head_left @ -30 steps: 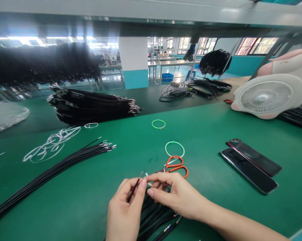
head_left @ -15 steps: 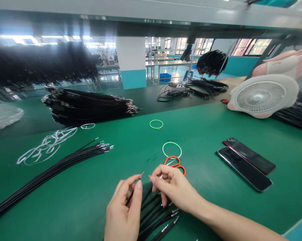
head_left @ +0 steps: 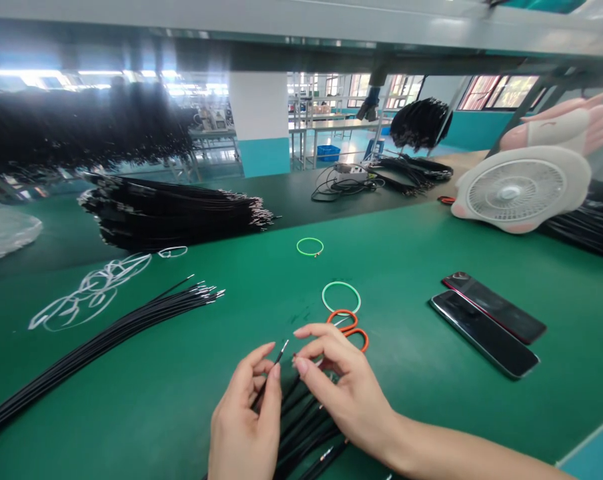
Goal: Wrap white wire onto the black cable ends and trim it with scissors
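My left hand (head_left: pixel 249 407) pinches a thin black cable (head_left: pixel 280 357) between thumb and fingers, and its bare silvery tip points up and away from me. Just right of that tip is my right hand (head_left: pixel 339 380), apart from the cable. Its index finger is lifted, while thumb and middle finger come together at a tiny reddish speck too small to name. Beneath both hands lies a bunch of black cables (head_left: pixel 301 437) with stripped metal ends, partly covered by the right hand. Scissors with orange handles (head_left: pixel 356 339) rest beyond the right hand, their blades mostly hidden.
Two green rings (head_left: pixel 341 283) lie ahead on the green table. Another cable bunch (head_left: pixel 146 313) and white looped strips (head_left: pixel 99 280) are at left, a thick cable bundle (head_left: pixel 176 210) behind. Two phones (head_left: pixel 484 333) and a fan (head_left: pixel 516 193) stand right; a shelf beam (head_left: pixel 301 27) crosses above.
The right hand's index finger has risen away from its thumb. More of the cable's end now shows above the left fingers. The view has shifted slightly.
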Motion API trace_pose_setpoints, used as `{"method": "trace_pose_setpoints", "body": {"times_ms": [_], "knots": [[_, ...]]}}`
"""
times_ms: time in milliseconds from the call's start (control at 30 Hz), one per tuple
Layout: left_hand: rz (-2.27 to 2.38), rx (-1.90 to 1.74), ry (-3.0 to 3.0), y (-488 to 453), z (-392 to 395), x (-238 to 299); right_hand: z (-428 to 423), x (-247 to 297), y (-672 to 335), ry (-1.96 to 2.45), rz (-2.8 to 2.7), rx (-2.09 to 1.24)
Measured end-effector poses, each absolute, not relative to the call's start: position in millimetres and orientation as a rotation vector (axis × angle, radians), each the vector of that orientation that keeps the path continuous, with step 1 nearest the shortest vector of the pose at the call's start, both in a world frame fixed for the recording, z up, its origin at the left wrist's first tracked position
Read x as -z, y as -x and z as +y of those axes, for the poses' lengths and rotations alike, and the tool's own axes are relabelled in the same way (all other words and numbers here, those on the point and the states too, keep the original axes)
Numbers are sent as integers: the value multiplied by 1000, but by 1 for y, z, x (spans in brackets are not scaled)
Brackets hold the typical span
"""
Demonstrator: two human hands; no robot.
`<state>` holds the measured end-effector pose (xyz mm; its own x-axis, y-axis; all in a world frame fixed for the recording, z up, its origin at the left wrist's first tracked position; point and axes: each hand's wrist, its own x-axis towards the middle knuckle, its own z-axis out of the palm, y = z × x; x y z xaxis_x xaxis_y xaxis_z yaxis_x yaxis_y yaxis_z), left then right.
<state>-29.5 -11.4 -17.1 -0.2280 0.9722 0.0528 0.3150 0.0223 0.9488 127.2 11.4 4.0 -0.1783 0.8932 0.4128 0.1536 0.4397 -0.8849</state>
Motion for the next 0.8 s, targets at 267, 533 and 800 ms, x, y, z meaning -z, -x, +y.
{"method": "trace_pose_setpoints", "body": {"times_ms": [267,533,800], "knots": [[1490,-1236,-1171,30,-10,18,8,0,-125,862,-1673,-1029],[1665,-1266,-1480,28,-16,20,10,-1,-117,968,-1226,-1445],[1656,-1331,-1808,22,-21,11,12,-7,-116,1003,-1156,-1542]]}}
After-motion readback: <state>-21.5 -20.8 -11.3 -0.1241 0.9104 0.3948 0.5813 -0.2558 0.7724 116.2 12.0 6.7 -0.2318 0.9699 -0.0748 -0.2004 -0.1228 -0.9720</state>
